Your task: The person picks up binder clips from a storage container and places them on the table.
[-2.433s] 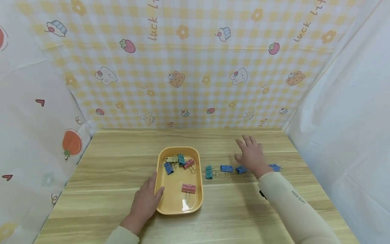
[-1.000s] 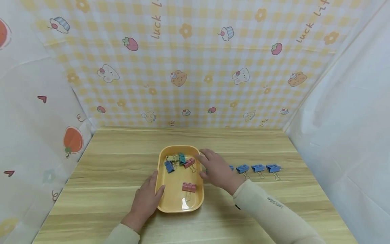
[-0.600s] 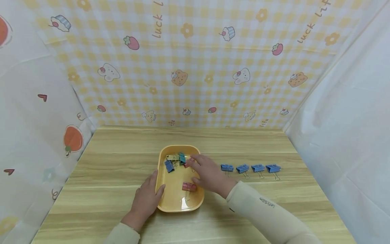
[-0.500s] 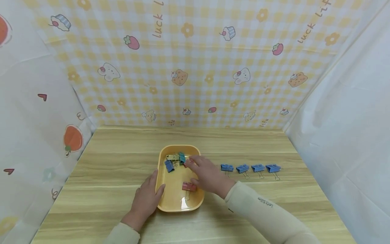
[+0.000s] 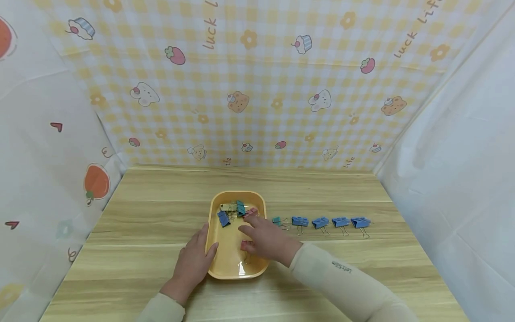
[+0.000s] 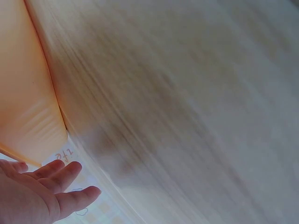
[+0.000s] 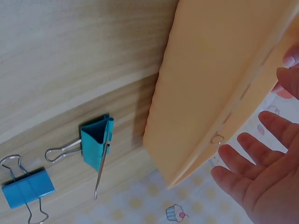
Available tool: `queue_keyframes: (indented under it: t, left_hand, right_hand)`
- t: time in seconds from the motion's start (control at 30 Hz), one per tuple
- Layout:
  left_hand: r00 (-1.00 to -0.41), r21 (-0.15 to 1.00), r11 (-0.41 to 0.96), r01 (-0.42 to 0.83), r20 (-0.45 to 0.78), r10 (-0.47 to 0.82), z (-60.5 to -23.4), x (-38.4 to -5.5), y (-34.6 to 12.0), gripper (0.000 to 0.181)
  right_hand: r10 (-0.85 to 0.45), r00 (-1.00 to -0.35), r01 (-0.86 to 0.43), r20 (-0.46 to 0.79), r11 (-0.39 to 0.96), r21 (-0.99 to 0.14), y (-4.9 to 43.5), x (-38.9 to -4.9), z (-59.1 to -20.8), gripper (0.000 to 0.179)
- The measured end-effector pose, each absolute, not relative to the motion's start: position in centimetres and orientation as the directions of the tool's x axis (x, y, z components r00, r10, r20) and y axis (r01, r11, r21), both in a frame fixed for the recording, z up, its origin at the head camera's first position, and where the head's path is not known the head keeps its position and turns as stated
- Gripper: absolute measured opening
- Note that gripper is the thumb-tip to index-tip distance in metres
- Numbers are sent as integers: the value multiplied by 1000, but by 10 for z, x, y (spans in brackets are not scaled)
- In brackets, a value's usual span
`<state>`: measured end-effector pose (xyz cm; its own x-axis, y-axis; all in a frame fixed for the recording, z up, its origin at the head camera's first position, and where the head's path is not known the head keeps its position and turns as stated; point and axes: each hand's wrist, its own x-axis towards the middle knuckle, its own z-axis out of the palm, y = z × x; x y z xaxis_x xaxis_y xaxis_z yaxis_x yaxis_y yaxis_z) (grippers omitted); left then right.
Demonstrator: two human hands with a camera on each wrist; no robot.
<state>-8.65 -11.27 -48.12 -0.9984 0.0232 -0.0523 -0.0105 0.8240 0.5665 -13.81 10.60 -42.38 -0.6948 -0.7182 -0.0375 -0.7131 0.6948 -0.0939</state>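
My left hand (image 5: 194, 257) rests on the left side of a yellow tray (image 5: 225, 257), thumb over the rim and fingers along the outside. Over the tray's right side my right hand (image 5: 267, 241) reaches in with extended, spread fingers, holding nothing visible. It partly covers a red binder clip (image 5: 246, 245) near the tray's middle. Just beyond its fingertips lies another red binder clip (image 5: 252, 211), beside a teal binder clip (image 5: 240, 209), a yellow binder clip (image 5: 228, 208) and a blue binder clip (image 5: 223, 218). The right wrist view shows the right hand's (image 7: 266, 172) relaxed fingers above the tray wall.
Right of the tray, a row on the wooden table (image 5: 161, 192) begins with a teal binder clip (image 7: 96, 144). Several blue binder clips (image 5: 299, 221) continue it rightward. A yellow-checked cloth (image 5: 257, 129) hangs behind the table, with white cloth at both sides.
My right hand has come from above the clip row leftward to the tray, then slid farther in and toward its near part. My left hand stays at the tray's left side.
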Motion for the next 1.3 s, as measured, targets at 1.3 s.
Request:
queue_keyframes:
  t: [1.3]
  left_hand:
    - [-998,572,820,-13,-58,25,-479,-86,-113,68]
  right_hand:
    - [-713,-643,-740,-279,672,-11,87,-145,-446,17]
